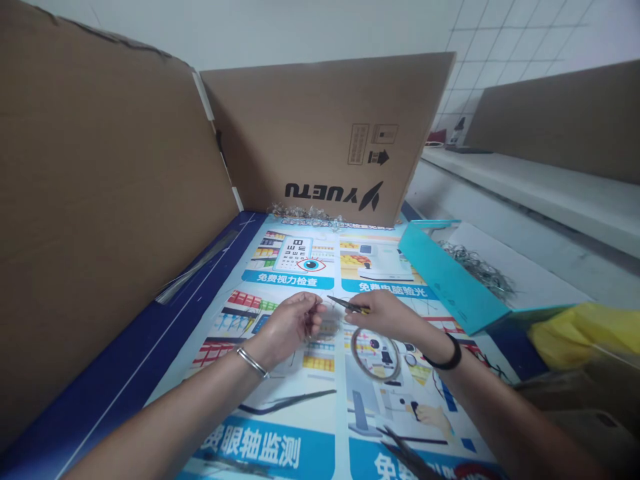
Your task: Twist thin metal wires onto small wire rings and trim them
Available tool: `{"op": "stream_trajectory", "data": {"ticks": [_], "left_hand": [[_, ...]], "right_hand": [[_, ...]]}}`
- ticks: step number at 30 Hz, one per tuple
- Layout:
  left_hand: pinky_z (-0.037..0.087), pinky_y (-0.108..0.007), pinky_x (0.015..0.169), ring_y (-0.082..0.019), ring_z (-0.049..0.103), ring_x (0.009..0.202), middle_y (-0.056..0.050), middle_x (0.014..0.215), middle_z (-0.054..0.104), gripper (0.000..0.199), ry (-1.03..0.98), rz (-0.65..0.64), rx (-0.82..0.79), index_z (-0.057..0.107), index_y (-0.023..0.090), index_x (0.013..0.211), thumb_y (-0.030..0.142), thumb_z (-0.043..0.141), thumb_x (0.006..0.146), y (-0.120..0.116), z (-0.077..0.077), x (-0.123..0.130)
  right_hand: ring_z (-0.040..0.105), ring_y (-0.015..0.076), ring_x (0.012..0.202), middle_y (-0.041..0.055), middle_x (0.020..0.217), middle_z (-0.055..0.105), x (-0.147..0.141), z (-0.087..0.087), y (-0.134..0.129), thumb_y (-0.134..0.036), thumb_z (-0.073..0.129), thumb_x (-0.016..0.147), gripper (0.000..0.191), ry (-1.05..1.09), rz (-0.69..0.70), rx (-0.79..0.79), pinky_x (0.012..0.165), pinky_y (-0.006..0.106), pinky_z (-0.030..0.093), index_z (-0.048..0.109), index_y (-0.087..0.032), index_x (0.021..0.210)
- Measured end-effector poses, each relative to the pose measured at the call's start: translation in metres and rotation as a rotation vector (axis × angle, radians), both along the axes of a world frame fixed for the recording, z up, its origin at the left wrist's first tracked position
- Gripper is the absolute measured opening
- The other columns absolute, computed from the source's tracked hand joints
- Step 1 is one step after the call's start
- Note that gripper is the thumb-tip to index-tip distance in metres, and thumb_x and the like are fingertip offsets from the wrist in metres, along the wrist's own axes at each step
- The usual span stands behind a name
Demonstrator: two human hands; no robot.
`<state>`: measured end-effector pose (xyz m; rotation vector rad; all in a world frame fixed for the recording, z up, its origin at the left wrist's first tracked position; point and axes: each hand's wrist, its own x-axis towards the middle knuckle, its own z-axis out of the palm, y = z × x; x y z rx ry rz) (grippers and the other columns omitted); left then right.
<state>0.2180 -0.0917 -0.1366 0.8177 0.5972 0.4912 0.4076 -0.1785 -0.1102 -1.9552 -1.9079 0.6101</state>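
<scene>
My left hand (pixel 295 320), with a silver bangle at the wrist, is closed in a pinch; what sits between the fingertips is too fine to make out. Facing it, my right hand (pixel 383 317) grips a pair of pointed pliers (pixel 345 304), their dark tips aimed at the left fingertips with a small gap. Below the right hand lies a roll of tape (pixel 354 357), seen as a thin ring. A dark, slender curved tool (pixel 295 400) rests below the left hand. Nearer the front edge are dark scissors (pixel 405 453), partly cut off by the frame.
A printed sheet (pixel 338 393) covers the table. Cardboard panels (pixel 310 127) stand at the left and back, with a silvery tangle (pixel 305 213) at the back panel's foot. To the right, a turquoise box (pixel 440 280) holds tangled wire (pixel 480 270), beside a yellow bag (pixel 585 333).
</scene>
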Motion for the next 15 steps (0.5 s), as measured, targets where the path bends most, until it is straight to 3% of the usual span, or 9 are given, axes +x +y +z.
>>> {"op": "stream_trajectory", "data": {"ticks": [8,15], "left_hand": [[0.046,-0.020,0.051,-0.010,0.056,0.064,-0.004,0.087,0.059,0.017,-0.003,-0.055,0.054,0.055,0.018,0.091,0.019,0.064,0.076,0.0048,0.0034,-0.0050],[0.045,-0.020,0.052,-0.007,0.050,0.057,0.002,0.069,0.053,0.022,0.076,-0.095,0.209,0.056,0.015,0.076,0.021,0.074,0.066,0.0101,0.0000,-0.0058]], "right_hand": [[0.040,0.0091,0.052,-0.0041,0.053,0.046,-0.0005,0.0002,-0.0012,-0.042,0.050,0.080,0.031,-0.013,0.019,-0.017,0.048,0.023,0.022,0.051,-0.018,0.060],[0.044,0.0101,0.054,-0.0028,0.057,0.052,-0.0038,0.0051,-0.0031,-0.041,0.048,0.081,0.029,-0.022,0.054,-0.034,0.049,0.023,0.024,0.058,-0.018,0.066]]}}
